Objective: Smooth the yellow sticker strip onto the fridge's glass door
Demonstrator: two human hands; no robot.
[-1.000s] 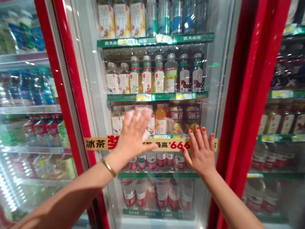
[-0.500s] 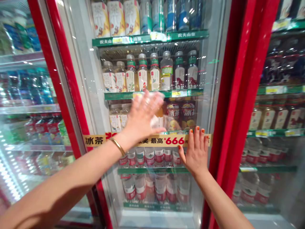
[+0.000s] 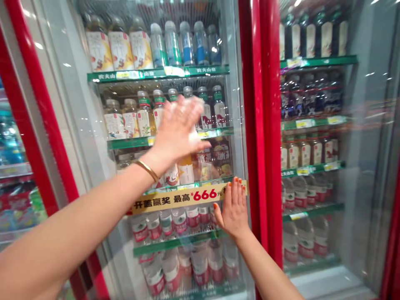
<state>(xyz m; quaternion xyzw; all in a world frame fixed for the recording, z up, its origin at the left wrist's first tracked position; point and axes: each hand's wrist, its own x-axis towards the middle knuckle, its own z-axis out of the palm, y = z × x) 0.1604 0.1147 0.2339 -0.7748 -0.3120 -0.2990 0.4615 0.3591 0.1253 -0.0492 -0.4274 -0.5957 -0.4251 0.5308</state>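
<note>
My left hand (image 3: pixel 179 133), smeared by motion, is pressed against the glass door (image 3: pixel 84 121) of a drinks fridge. A white cloth or tissue (image 3: pixel 194 136) lies under its palm and fingers, showing along their right side. Much of that white piece is hidden by the hand. A gold bangle (image 3: pixel 147 171) circles the left wrist. Lower and to the right, my right hand (image 3: pixel 235 210) rests flat on the glass, fingers stretched and holding nothing. Its fingertips overlap the right end of a yellow printed strip (image 3: pixel 175 198) across the door.
Behind the glass, bottled drinks (image 3: pixel 162 46) stand on shelves with green edges (image 3: pixel 156 73). A red door frame (image 3: pixel 264 125) runs down to the right of my right hand, with another stocked fridge beyond it. More red framing (image 3: pixel 46 96) slants along the left.
The view has swung right, showing more of the right-hand fridge. My left hand with the white cloth has moved up the glass. My right hand stays at the strip's right end.
</note>
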